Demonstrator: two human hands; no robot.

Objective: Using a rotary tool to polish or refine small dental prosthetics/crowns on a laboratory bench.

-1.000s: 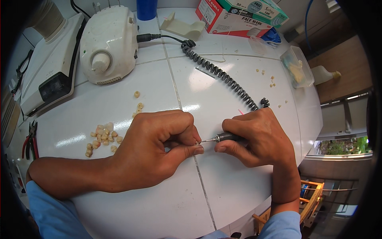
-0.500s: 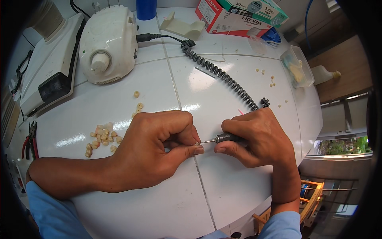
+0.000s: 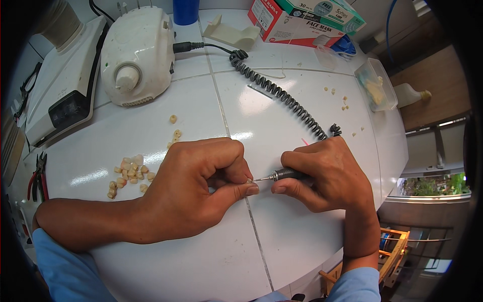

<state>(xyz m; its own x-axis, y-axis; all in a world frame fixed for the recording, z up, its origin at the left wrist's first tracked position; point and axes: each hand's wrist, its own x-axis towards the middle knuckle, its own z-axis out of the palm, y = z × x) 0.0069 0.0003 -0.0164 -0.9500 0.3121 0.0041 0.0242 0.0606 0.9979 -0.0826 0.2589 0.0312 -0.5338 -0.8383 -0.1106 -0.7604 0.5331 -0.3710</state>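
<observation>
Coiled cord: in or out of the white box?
In. Its black plug meets the side of the white box with no visible gap, and the coiled cord runs from there toward the right hand.

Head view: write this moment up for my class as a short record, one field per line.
Left hand: pinches a tiny piece between thumb and fingers
Right hand: grips a rotary handpiece
Bit: thin, pointing at the tiny piece; contact cannot be told
Cord: black, coiled, running from the white control unit toward the right hand
Beyond left forearm: cream tooth-shaped pieces, loosely piled
Far left: red-handled pliers
</observation>
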